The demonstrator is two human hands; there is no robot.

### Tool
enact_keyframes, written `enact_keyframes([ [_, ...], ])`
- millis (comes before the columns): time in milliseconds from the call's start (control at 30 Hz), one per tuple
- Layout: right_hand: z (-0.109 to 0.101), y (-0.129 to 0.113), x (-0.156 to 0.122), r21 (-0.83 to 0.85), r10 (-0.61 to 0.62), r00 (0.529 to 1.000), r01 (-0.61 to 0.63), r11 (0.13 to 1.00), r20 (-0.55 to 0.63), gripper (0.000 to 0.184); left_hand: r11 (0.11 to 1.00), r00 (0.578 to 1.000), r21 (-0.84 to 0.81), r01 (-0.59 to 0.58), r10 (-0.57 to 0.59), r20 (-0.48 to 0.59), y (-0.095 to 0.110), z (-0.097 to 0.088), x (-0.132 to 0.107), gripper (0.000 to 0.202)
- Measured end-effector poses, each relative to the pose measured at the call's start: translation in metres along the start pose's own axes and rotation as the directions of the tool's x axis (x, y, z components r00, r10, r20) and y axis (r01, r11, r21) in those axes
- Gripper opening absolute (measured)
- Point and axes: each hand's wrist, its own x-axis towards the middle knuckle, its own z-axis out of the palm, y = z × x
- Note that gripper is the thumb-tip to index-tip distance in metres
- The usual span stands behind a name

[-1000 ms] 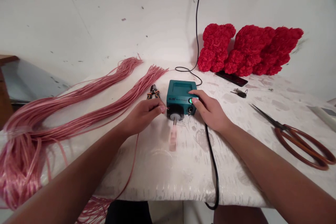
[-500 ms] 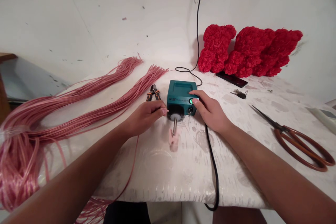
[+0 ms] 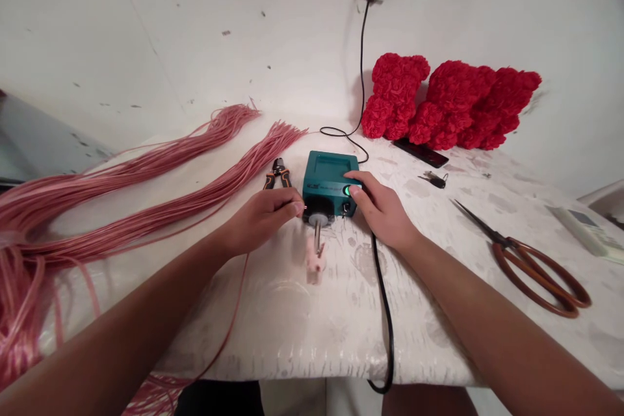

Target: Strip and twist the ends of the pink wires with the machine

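Strand of pink cord [image 3: 303,207] pinched in closed left hand [image 3: 260,221], tip just beside teal bench unit [image 3: 326,172]. Open right hand [image 3: 383,211] has fingertip on lit green button [image 3: 351,190]. 2 long cord bundles [image 3: 146,192] remain on tabletop [image 3: 273,331].

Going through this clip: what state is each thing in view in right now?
Teal box-shaped device: green button lit.
Left hand: pinching a thin pink cord.
Right hand: fingers on that button.
Orange-handled black pliers: lying untouched.
Brown-handled steel scissors: blades closed.
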Motion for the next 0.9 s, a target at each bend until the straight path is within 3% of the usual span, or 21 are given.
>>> enact_keyframes([
  [900, 0.0, 0.0007, 0.0, 0.031, 0.001, 1.0, -0.001, 1.0, 0.0, 0.038, 1.0, 1.0, 0.008, -0.005, 0.005, 0.006, -0.0013, 0.0, 0.0001, 0.031],
])
